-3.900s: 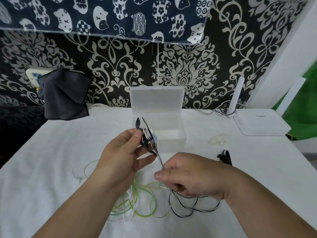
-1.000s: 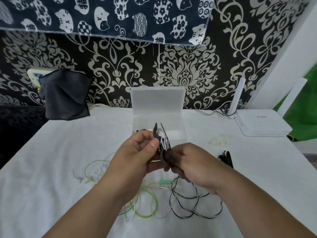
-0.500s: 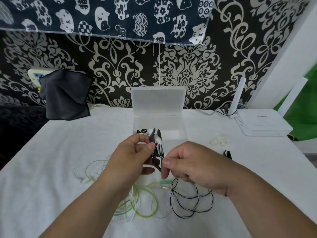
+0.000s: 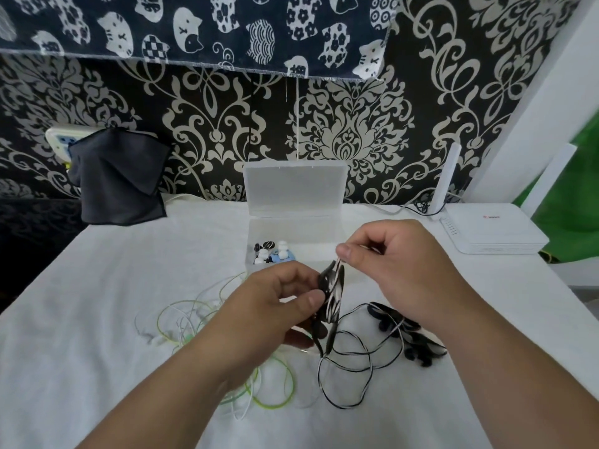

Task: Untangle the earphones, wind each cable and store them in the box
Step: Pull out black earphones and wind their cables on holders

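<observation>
1. The left grip (image 4: 278, 306) is clenching the wound bundle (image 4: 334, 296) of the black-and-white cable (image 4: 346, 374), with the thumb pressing across its middle
2. The right grip (image 4: 398, 267) is pinching a strand of that same cable between thumb and forefinger, just above the bundle's top end
3. The bundle is standing nearly upright between the two hands, its long axis running from its lower end, above the bench (image 4: 97, 319), up toward the box (image 4: 295, 196)
4. The slack is lying in loose loops on the bench, below and to the right of the bundle and nearer the person, and is feeding into the bundle's lower end
5. Judging from this, the next wrap is depending on the strand travelling along that long axis; the right grip is the nearer one to the slack, while the left is acting as the spool
6. The box is sitting open just behind the hands, lid upright, with small ear tips (image 4: 269, 252) in its front left corner
7. The green-and-white earphones (image 4: 275, 387) are lying tangled to the left, partly under the left forearm; a black clump (image 4: 421, 351) is lying under the right wrist, and I cannot tell whether it belongs to the same cable
</observation>
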Demonstrator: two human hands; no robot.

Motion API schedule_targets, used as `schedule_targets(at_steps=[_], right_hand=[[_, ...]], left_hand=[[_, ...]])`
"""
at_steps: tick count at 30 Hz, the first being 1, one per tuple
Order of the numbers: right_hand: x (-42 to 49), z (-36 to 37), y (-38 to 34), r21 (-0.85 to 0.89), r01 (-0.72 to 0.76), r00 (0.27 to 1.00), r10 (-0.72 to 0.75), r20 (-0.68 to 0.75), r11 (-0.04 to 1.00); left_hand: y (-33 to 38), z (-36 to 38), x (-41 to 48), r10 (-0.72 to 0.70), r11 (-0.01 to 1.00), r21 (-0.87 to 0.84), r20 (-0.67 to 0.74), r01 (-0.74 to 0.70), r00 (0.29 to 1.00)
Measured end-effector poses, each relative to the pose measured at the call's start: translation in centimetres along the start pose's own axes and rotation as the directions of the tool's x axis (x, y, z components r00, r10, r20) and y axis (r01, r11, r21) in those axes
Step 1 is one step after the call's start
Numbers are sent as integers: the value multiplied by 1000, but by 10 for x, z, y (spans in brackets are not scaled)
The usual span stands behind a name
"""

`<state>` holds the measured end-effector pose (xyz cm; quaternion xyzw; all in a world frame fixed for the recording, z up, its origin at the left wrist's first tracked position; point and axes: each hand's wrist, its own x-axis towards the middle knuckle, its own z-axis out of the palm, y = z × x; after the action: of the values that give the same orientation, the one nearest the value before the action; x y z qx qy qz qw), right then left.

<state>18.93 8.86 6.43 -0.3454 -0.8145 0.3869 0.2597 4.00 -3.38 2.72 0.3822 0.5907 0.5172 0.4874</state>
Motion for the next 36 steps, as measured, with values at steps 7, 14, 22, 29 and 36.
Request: schedule_targets(at_steps=[7,14,22,29,36], right_hand=[[1,11,10,253,-210,977,191,99,944],[3,18,16,341,-366,929,320,184,866],[2,18,10,476,-520,852,394,344,709],[1,27,15,530,-702,712,456,534,476],[3,28,17,686,-535,841,388,377,494]], left_hand=[[2,-1,-2,34,994,-105,102,-23,994],[-1,-5,-1,12,996,-94,155,3,988],[0,-6,-1,39,983,-183,245,7,969],[-5,-2,-1,83,980,-194,212,-41,974],[1,2,-2,53,987,-161,213,-18,976]])
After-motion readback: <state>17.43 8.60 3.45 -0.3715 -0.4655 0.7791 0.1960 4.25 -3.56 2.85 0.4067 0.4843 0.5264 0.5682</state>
